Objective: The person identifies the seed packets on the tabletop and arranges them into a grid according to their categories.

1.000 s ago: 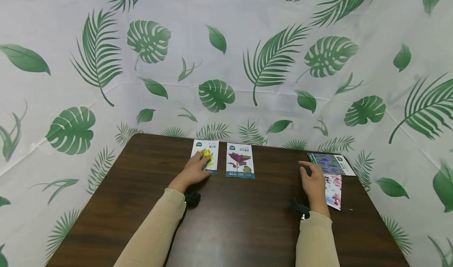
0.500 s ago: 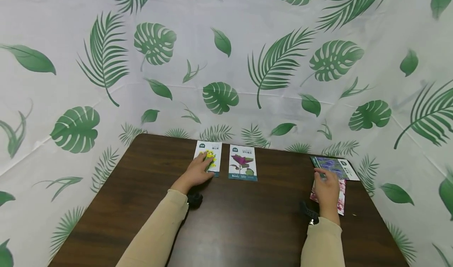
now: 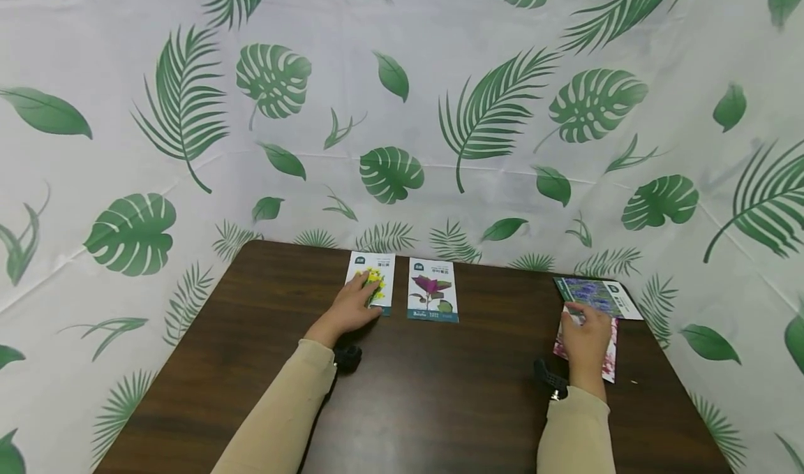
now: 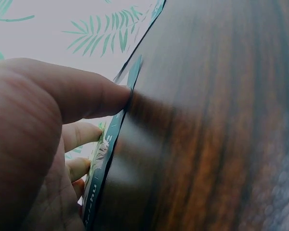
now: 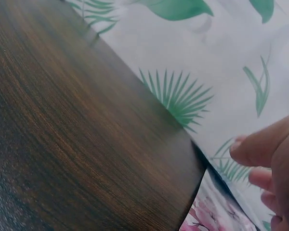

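Note:
My left hand [image 3: 352,306] rests on a seed packet with yellow flowers [image 3: 387,278], its fingers spread over the picture. In the left wrist view, the thumb [image 4: 96,94] touches the packet's dark teal bottom edge [image 4: 116,126]. To its right lies a packet with a purple flower [image 3: 430,289], apart from both hands. My right hand [image 3: 586,338] is over a pink-flower packet [image 3: 609,359], at the near edge of a lavender packet [image 3: 599,297] that overlaps it. The right wrist view shows its fingers loosely bent, with nothing visible between thumb and fingers.
The packets lie on a dark wood-grain table [image 3: 440,390], near its far edge. A white cloth with green leaves [image 3: 326,97] hangs behind and at both sides. A tiny pale speck [image 3: 634,382] lies on the tabletop at the right.
My right hand has moved right and slightly down, from beside the lavender and pink packets to over them. My left hand stays on the yellow-flower packet. The head view has shifted slightly.

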`<state>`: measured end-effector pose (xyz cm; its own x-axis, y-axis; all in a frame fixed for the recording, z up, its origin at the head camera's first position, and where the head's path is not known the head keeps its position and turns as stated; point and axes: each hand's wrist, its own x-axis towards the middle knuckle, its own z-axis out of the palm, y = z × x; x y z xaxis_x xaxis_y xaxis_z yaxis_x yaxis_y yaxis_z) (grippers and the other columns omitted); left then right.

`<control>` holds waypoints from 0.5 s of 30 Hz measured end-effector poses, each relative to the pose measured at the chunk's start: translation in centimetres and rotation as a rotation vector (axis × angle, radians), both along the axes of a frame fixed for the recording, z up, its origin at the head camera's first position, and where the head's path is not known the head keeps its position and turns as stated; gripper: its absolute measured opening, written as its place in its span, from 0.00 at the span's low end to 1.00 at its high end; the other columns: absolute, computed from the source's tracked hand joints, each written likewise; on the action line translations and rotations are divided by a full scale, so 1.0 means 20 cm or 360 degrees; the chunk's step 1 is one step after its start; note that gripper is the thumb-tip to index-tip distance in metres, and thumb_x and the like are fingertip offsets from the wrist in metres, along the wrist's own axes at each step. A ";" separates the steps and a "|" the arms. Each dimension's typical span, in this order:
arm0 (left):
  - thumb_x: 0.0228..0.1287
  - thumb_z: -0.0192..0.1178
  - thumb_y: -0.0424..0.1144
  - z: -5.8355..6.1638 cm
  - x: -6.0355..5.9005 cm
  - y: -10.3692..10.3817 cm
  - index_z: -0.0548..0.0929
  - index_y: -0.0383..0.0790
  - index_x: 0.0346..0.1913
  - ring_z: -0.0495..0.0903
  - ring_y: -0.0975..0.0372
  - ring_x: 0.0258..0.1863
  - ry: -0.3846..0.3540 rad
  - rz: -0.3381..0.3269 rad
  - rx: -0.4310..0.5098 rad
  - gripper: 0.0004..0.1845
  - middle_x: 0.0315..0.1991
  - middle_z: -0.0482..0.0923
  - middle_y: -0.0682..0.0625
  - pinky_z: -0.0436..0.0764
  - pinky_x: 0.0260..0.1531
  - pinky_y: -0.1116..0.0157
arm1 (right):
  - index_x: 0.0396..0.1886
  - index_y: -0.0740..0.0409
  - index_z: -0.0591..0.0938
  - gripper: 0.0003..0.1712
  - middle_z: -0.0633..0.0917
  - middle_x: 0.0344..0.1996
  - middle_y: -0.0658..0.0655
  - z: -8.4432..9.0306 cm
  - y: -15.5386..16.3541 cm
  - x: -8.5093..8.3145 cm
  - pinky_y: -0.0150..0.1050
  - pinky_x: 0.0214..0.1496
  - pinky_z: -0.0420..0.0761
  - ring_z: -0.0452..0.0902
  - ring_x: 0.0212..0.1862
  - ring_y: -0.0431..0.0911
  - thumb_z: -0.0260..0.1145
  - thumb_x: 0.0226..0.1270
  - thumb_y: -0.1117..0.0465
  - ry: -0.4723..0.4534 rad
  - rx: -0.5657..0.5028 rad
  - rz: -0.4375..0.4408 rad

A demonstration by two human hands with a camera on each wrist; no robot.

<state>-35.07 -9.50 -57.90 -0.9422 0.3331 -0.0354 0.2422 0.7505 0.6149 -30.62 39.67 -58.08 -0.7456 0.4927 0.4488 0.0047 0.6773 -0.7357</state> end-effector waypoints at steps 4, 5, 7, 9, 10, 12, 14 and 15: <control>0.79 0.64 0.47 0.00 0.00 0.01 0.65 0.43 0.86 0.42 0.41 0.91 0.0011 0.0007 0.0000 0.38 0.90 0.47 0.38 0.51 0.86 0.36 | 0.53 0.72 0.89 0.16 0.80 0.53 0.79 0.00 0.02 0.01 0.67 0.64 0.67 0.70 0.63 0.75 0.68 0.67 0.70 -0.0045 -0.0030 -0.0099; 0.79 0.64 0.47 0.00 0.00 0.01 0.65 0.43 0.86 0.42 0.41 0.91 0.0010 0.0009 0.0003 0.39 0.90 0.47 0.38 0.51 0.86 0.36 | 0.53 0.73 0.89 0.17 0.80 0.54 0.80 0.00 0.03 0.02 0.67 0.67 0.67 0.70 0.64 0.76 0.67 0.67 0.70 -0.0067 -0.0034 -0.0120; 0.79 0.65 0.47 0.00 0.00 0.01 0.65 0.42 0.86 0.43 0.41 0.91 0.0011 0.0014 0.0007 0.38 0.90 0.48 0.37 0.52 0.86 0.35 | 0.53 0.73 0.88 0.18 0.80 0.54 0.82 0.00 0.05 0.02 0.69 0.68 0.68 0.70 0.64 0.78 0.66 0.67 0.69 -0.0122 -0.0031 -0.0141; 0.80 0.64 0.47 0.00 0.00 0.01 0.65 0.43 0.86 0.42 0.41 0.91 -0.0002 0.0015 0.0001 0.39 0.90 0.47 0.38 0.51 0.87 0.36 | 0.53 0.74 0.88 0.18 0.81 0.53 0.83 0.00 0.05 0.02 0.70 0.67 0.69 0.71 0.63 0.79 0.64 0.68 0.68 -0.0178 -0.0027 -0.0131; 0.80 0.64 0.47 0.00 0.00 0.01 0.65 0.43 0.86 0.41 0.41 0.91 -0.0004 0.0015 0.0002 0.39 0.90 0.46 0.38 0.51 0.87 0.36 | 0.54 0.74 0.88 0.19 0.81 0.53 0.83 0.00 0.06 0.02 0.70 0.66 0.69 0.72 0.63 0.79 0.64 0.68 0.67 -0.0216 -0.0025 -0.0123; 0.80 0.64 0.47 0.00 0.00 0.01 0.64 0.43 0.87 0.41 0.42 0.91 -0.0004 0.0016 0.0010 0.39 0.91 0.46 0.38 0.50 0.87 0.36 | 0.55 0.74 0.88 0.20 0.81 0.54 0.84 0.01 0.06 0.02 0.70 0.65 0.70 0.72 0.63 0.79 0.63 0.69 0.66 -0.0298 0.0001 -0.0100; 0.80 0.64 0.47 -0.01 0.00 0.00 0.64 0.43 0.86 0.41 0.41 0.91 -0.0003 0.0013 0.0022 0.38 0.91 0.46 0.38 0.50 0.87 0.36 | 0.57 0.72 0.88 0.21 0.82 0.55 0.84 0.01 0.06 0.03 0.71 0.66 0.71 0.73 0.63 0.79 0.64 0.70 0.64 -0.0374 0.0042 -0.0084; 0.80 0.64 0.47 -0.01 0.00 0.00 0.65 0.42 0.86 0.41 0.41 0.91 0.0002 0.0010 0.0028 0.38 0.90 0.46 0.38 0.50 0.87 0.35 | 0.58 0.70 0.88 0.21 0.82 0.57 0.84 0.01 0.06 0.03 0.71 0.67 0.70 0.73 0.64 0.79 0.64 0.70 0.63 -0.0418 0.0061 -0.0081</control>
<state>-35.11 -9.46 -58.16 -0.9443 0.3278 -0.0285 0.2383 0.7409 0.6279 -29.95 40.84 -57.91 -0.8134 0.5192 0.2624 0.2269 0.6985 -0.6787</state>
